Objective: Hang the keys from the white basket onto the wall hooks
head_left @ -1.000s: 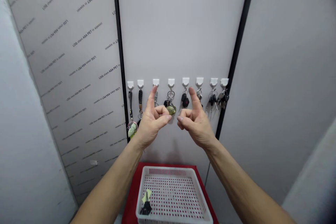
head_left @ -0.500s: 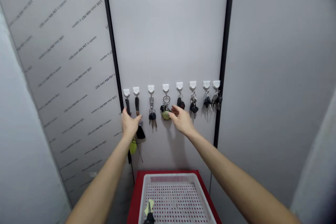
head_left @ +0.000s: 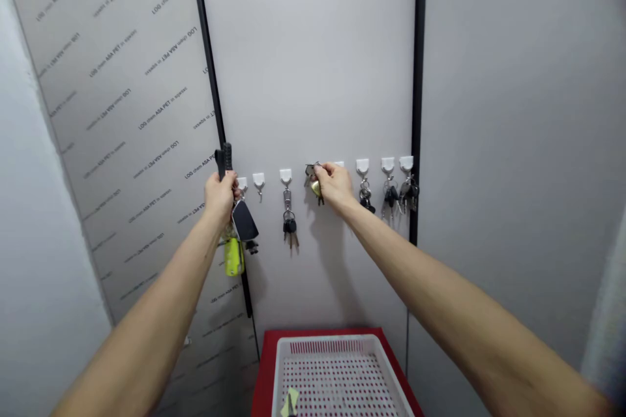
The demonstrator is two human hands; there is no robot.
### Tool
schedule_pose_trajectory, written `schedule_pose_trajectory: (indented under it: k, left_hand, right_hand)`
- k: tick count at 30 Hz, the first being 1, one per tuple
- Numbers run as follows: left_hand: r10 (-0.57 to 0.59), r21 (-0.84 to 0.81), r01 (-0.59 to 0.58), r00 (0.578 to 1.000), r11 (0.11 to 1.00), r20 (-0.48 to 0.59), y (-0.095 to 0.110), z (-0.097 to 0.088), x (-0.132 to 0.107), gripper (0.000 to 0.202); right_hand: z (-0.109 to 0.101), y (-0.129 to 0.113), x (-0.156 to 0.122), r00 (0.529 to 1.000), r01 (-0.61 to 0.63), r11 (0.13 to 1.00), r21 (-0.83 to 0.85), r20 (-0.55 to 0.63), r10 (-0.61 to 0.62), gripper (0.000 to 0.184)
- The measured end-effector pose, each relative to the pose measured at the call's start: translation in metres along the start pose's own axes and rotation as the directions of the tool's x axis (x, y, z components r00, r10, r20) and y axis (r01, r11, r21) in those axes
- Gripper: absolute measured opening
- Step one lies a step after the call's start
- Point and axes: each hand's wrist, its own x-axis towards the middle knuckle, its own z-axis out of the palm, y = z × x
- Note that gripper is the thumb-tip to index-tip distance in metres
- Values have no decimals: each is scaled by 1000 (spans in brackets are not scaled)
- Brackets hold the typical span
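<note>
My left hand is closed round two key sets by their black straps. Below it dangle a black key fob and a bright yellow-green tag. Just right of it are two white hooks, the first and the second, with nothing hanging on the second. My right hand pinches a key bunch with a yellowish-green piece, up at hook height. Whether its ring still touches the hook is hidden. Between my hands, a bunch of dark-headed keys hangs from a white hook.
Farther right hang more keys and another bunch on white hooks. Black strips edge the panel. Below, a white perforated basket on a red surface holds a yellow paper piece.
My left hand has closed on the two strapped key sets and moved them up and left off their hooks. My right hand has closed on the yellowish-green key bunch and raised it.
</note>
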Motion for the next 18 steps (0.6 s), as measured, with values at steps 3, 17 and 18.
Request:
schedule_pose_trajectory:
  k: [3,17,18]
  left_hand:
    - [-19,21,17,995,1000,100,16,8,-5,11]
    - [-535,331,421,687,844,492,-127,-4,-202,15]
    - [-562,368,425,648,827,513,-134,-5,-211,18]
  right_hand:
    - [-4,-6,11,999,-27,999,-30,37,28,22]
    - [-16,26,-5,978,-139,990,-8,157,138,28]
    - [-14,19,2,982,-104,994,-24,157,107,28]
